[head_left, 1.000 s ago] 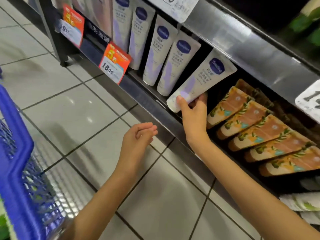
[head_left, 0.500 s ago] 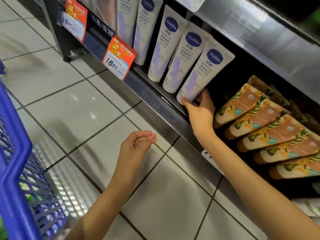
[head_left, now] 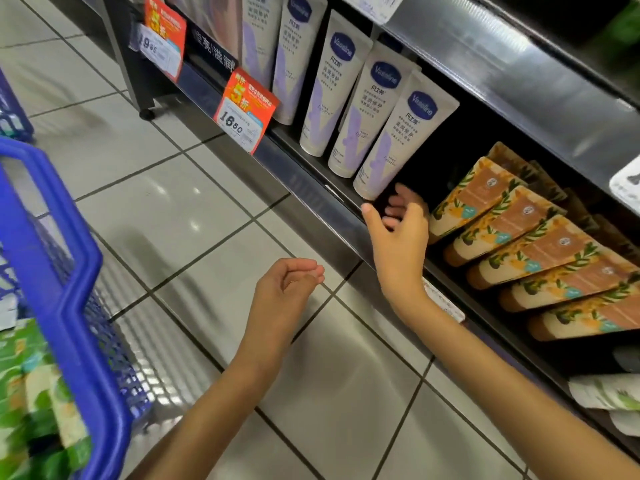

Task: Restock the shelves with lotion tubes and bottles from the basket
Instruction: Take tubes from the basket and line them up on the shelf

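Five white-and-lilac Vaseline tubes stand cap-down in a row on the lower shelf [head_left: 311,174], the two farthest cut off by the top edge of the frame; the nearest tube [head_left: 398,147] leans at the row's end, its cap just above the right hand [head_left: 398,233]. That hand sits at the shelf lip with its fingers loosely spread and curled, gripping nothing; whether a fingertip touches the tube's cap cannot be made out against the dark gap behind. The left hand [head_left: 284,289] hangs over the tiled floor [head_left: 180,209], fingers drawn together in a loose empty curl. To the right, orange tubes [head_left: 512,223] with leaf print lie tilted in an overlapping row, their back ranks lost in shadow. Pale tubes [head_left: 609,393] at the lower right run out of frame. A blue basket [head_left: 69,271] fills the left edge, mostly cropped, its green-patterned contents [head_left: 38,403] too blurred to identify. An orange price tag [head_left: 246,112] reads 16.50; another [head_left: 162,39] farther along is partly cut off.
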A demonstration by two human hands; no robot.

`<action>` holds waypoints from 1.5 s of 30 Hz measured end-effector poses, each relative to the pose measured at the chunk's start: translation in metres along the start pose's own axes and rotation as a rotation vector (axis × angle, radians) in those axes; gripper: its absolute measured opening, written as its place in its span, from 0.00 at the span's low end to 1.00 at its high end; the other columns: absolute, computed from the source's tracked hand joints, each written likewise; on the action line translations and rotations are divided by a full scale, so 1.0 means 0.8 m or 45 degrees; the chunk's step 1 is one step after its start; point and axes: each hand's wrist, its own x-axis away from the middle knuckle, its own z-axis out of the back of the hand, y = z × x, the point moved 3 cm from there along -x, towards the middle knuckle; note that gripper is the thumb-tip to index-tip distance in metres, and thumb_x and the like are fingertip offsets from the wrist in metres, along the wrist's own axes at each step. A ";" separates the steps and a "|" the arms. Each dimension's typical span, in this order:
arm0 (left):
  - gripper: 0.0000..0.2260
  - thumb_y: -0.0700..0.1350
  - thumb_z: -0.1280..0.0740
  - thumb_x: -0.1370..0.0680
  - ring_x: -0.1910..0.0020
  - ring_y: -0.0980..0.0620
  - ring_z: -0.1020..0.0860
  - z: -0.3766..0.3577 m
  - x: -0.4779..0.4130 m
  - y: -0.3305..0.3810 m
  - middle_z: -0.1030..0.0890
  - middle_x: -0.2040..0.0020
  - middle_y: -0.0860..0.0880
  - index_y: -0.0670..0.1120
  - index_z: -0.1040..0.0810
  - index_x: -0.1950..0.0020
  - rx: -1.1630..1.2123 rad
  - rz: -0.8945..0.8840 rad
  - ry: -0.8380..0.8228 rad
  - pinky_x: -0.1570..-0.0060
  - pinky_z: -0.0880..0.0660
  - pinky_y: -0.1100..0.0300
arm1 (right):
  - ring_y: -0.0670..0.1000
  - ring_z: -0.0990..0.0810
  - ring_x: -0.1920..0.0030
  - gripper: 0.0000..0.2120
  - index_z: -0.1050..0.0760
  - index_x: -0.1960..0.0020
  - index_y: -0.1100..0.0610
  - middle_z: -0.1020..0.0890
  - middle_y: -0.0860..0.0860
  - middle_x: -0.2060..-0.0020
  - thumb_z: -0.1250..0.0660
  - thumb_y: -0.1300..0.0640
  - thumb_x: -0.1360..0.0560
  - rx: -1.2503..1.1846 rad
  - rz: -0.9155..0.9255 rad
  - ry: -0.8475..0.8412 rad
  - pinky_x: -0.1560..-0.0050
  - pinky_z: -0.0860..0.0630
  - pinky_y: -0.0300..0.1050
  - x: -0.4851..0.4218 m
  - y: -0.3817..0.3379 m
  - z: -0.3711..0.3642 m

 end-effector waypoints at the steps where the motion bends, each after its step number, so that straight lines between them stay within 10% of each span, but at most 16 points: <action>1: 0.05 0.40 0.35 0.25 0.52 0.55 0.20 -0.004 0.013 0.005 0.17 0.54 0.49 0.49 0.22 0.53 -0.041 -0.030 -0.006 0.51 0.25 0.71 | 0.45 0.26 0.51 0.17 0.31 0.40 0.52 0.26 0.51 0.47 0.32 0.56 0.27 -0.006 0.014 -0.030 0.49 0.27 0.36 0.017 -0.009 0.006; 15: 0.02 0.43 0.33 0.28 0.54 0.56 0.19 0.154 0.240 0.183 0.16 0.57 0.51 0.48 0.21 0.58 -0.441 -0.491 -0.088 0.52 0.25 0.70 | 0.46 0.21 0.54 0.08 0.24 0.52 0.48 0.19 0.48 0.57 0.37 0.60 0.25 -0.427 0.294 -0.773 0.51 0.25 0.34 0.188 -0.209 0.006; 23: 0.06 0.34 0.36 0.25 0.63 0.61 0.23 0.409 0.231 0.151 0.20 0.60 0.45 0.44 0.23 0.58 -0.897 -0.122 0.416 0.56 0.27 0.70 | 0.44 0.23 0.59 0.06 0.24 0.56 0.49 0.19 0.48 0.60 0.35 0.60 0.26 -0.092 0.397 -1.423 0.55 0.27 0.32 0.245 -0.253 -0.111; 27: 0.07 0.35 0.37 0.24 0.73 0.66 0.25 0.469 0.171 0.087 0.23 0.65 0.44 0.40 0.23 0.61 -1.035 0.142 0.465 0.67 0.31 0.71 | 0.47 0.25 0.63 0.06 0.25 0.57 0.54 0.22 0.50 0.64 0.38 0.60 0.23 0.100 0.001 -1.705 0.60 0.28 0.35 0.266 -0.233 -0.178; 33: 0.10 0.39 0.37 0.24 0.44 0.39 0.25 0.490 0.081 0.036 0.22 0.46 0.35 0.34 0.25 0.47 -1.481 0.065 0.721 0.48 0.33 0.52 | 0.45 0.26 0.66 0.06 0.24 0.56 0.59 0.23 0.47 0.66 0.39 0.62 0.23 0.220 -0.219 -1.736 0.61 0.29 0.36 0.278 -0.190 -0.206; 45: 0.16 0.37 0.39 0.23 0.37 0.41 0.33 0.463 0.050 0.003 0.32 0.36 0.40 0.37 0.33 0.36 -2.045 0.138 0.314 0.41 0.34 0.52 | 0.44 0.22 0.61 0.06 0.25 0.56 0.50 0.19 0.50 0.57 0.38 0.56 0.24 0.423 -0.052 -1.860 0.61 0.28 0.34 0.278 -0.181 -0.205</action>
